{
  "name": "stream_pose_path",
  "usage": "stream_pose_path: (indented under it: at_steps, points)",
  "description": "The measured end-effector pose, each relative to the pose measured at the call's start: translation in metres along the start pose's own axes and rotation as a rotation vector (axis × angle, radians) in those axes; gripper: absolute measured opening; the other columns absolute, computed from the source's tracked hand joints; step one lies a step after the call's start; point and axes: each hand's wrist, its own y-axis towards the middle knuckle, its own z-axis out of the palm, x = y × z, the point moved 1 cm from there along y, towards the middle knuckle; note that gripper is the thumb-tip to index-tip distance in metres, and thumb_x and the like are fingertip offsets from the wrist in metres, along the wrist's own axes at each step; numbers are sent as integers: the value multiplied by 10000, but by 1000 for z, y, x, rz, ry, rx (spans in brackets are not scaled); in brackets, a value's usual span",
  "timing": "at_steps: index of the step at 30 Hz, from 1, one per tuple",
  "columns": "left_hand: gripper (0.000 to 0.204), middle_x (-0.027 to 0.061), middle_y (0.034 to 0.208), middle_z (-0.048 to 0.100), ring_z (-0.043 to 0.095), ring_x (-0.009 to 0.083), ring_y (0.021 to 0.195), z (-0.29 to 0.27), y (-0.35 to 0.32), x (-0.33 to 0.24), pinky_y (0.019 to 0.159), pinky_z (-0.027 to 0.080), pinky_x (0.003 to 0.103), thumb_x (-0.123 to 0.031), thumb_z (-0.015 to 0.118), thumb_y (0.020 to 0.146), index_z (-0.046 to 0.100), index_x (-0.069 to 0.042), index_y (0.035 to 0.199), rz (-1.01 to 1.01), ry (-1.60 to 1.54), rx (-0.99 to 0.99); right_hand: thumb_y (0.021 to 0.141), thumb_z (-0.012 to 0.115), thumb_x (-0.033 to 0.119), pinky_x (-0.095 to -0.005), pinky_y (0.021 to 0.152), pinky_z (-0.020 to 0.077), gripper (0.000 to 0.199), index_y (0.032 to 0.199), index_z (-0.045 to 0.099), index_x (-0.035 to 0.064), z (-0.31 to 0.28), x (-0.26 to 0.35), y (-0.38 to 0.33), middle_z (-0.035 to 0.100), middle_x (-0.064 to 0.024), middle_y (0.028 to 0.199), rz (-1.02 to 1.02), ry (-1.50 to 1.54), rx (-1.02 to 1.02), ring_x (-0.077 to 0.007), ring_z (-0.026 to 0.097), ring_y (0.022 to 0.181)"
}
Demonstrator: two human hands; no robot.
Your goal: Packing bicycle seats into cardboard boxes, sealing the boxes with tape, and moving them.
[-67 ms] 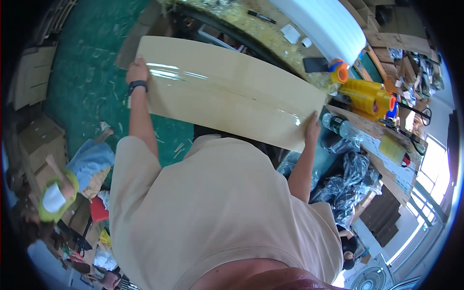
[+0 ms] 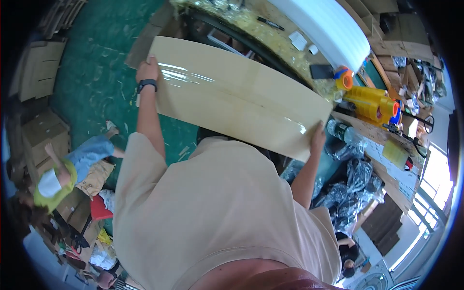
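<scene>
A long, flat cardboard box (image 2: 232,96) spans the space in front of my body, with shiny clear tape along the middle of its top. My left hand (image 2: 147,71) grips its left end, a dark band around the wrist. At the opposite end, my right hand (image 2: 317,138) is closed on the right edge. The fingers of both hands are partly hidden behind the cardboard. The box slants, its right end lower in the picture than its left. Its far edge overlaps the view of the worktable (image 2: 229,18).
On the worktable lie a black marker (image 2: 270,23), a dark phone-like slab (image 2: 322,72) and a white foam roll (image 2: 324,29). Yellow tape rolls (image 2: 369,104) stand at the right, above plastic-wrapped bundles (image 2: 345,188). Another person (image 2: 60,174) is at the left, near stacked cartons (image 2: 43,137).
The whole view has shifted slightly, so the box, table and surroundings sit a little further right in the picture. Both hands keep the same hold on the box.
</scene>
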Motion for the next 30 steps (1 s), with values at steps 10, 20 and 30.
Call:
stream_pose_path:
  at_steps: [10, 20, 30]
  points:
    - [924, 285, 1313, 736, 699, 449, 1235, -295, -111, -12, 1054, 518, 522, -790, 400, 1046, 725, 24, 1338, 345, -158, -52, 1197, 344, 450, -441, 1262, 359, 651, 1617, 487, -27, -234, 28, -180, 499, -236, 1661, -417, 218, -143, -337, 470, 1532]
    - [863, 134, 1464, 687, 629, 271, 1341, -361, -137, 110, 1168, 456, 456, -744, 369, 1110, 619, -11, 1492, 486, -1785, 352, 1132, 400, 595, -589, 1257, 396, 748, 1667, 427, 73, -243, -67, -261, 483, -162, 1680, -388, 1413, -466, -374, 489, 1516]
    - [775, 119, 1668, 524, 522, 273, 1500, -151, -20, 163, 1215, 429, 487, -654, 432, 1129, 438, -100, 1671, 273, -1047, 923, 1111, 511, 467, -572, 1229, 436, 649, 1650, 455, 109, -20, -227, -164, 528, -132, 1645, -125, 1525, 485, -383, 518, 1483]
